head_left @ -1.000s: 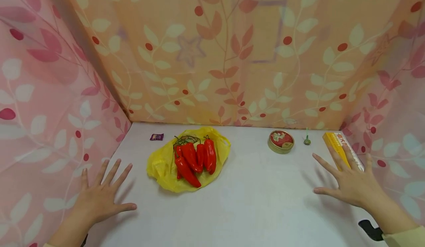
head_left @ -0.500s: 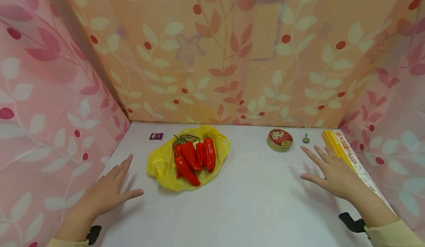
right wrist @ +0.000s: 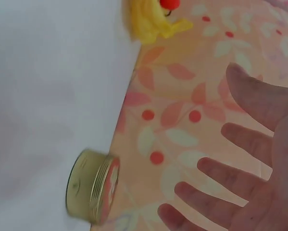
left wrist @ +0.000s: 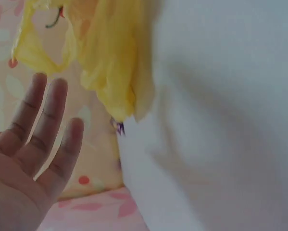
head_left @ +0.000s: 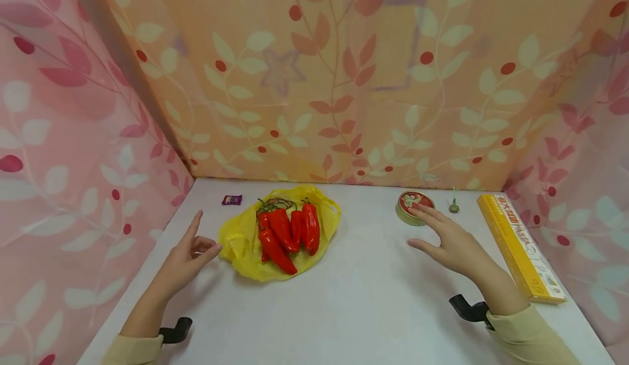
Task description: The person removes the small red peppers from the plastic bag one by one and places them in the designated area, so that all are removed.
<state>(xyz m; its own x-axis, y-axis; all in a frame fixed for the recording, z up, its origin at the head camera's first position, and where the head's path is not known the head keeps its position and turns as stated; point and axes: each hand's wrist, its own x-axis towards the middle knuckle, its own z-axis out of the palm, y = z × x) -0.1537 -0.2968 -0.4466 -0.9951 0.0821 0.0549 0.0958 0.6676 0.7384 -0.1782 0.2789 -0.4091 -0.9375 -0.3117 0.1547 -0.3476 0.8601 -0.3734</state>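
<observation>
Several red peppers (head_left: 279, 233) with green stems lie on a spread yellow plastic bag (head_left: 236, 245), left of the middle of the table. At the bag's left edge hovers my left hand (head_left: 183, 261), index finger extended and the other fingers loosely bent, holding nothing. My right hand (head_left: 454, 242) reaches in over the table on the right, fingers extended, holding nothing. Its fingertips overlap a round tin (head_left: 408, 217) with a red lid in the head view. In the right wrist view the tin (right wrist: 86, 185) shows gold sides, apart from the spread fingers.
A small purple wrapped sweet (head_left: 232, 199) sits at the back left. Right of the tin is a small green item (head_left: 454, 207) with a thin upright strand. A long yellow-and-white pasta box (head_left: 521, 250) lies along the right side. Patterned cloth (head_left: 334, 81) walls enclose the table.
Both hands have moved inward, the left toward the yellow bag and the right toward the tin. Their widely spread fingers have relaxed. The pasta box is now uncovered.
</observation>
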